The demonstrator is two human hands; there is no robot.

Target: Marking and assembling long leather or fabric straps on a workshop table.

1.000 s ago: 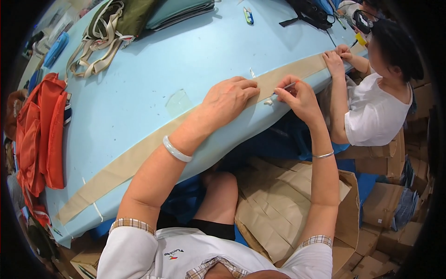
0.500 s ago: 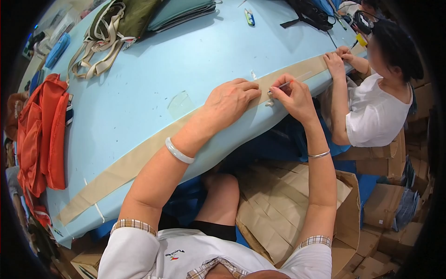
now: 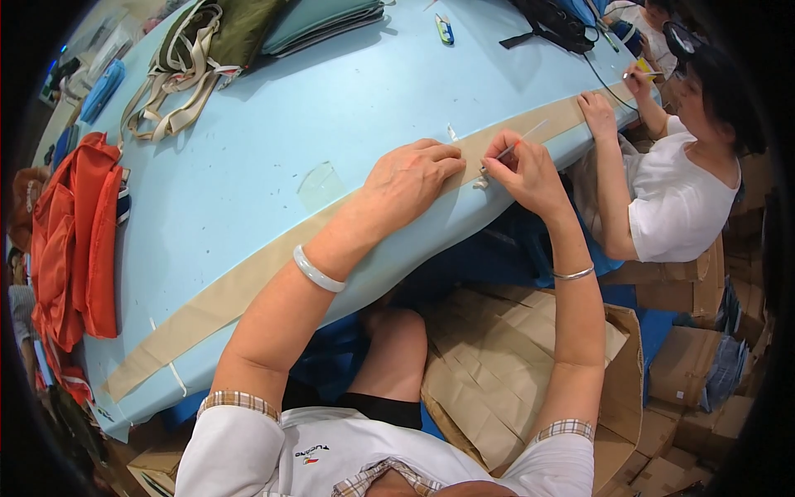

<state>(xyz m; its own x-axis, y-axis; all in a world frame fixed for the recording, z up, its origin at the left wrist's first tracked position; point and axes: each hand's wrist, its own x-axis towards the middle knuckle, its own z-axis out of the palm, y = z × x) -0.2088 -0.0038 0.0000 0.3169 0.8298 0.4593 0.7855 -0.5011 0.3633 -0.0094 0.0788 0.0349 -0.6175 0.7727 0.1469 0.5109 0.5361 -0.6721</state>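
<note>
A long tan fabric strip (image 3: 207, 315) lies diagonally along the near edge of the light blue table. My left hand (image 3: 414, 178) rests flat on the strip, fingers stretched out and pressed down. Just right of it, my right hand (image 3: 523, 172) pinches a thin, pale pen (image 3: 537, 130). Its lower tip points down at the strip's near edge, beside a small whitish scrap (image 3: 480, 182). The exact tip contact is hidden by my fingers.
A co-worker (image 3: 683, 182) at the right holds the strip's far end and a white pen. Red fabric (image 3: 79, 240) hangs at the left. Olive bags (image 3: 240, 33), folded teal fabric (image 3: 331, 25) and a cutter (image 3: 445, 31) lie farther back. An open carton (image 3: 621, 364) stands below.
The pen in my right hand has tilted more upright, my right forearm shifting slightly right. My left hand stays in place. The co-worker has raised one hand with a pen away from the strip.
</note>
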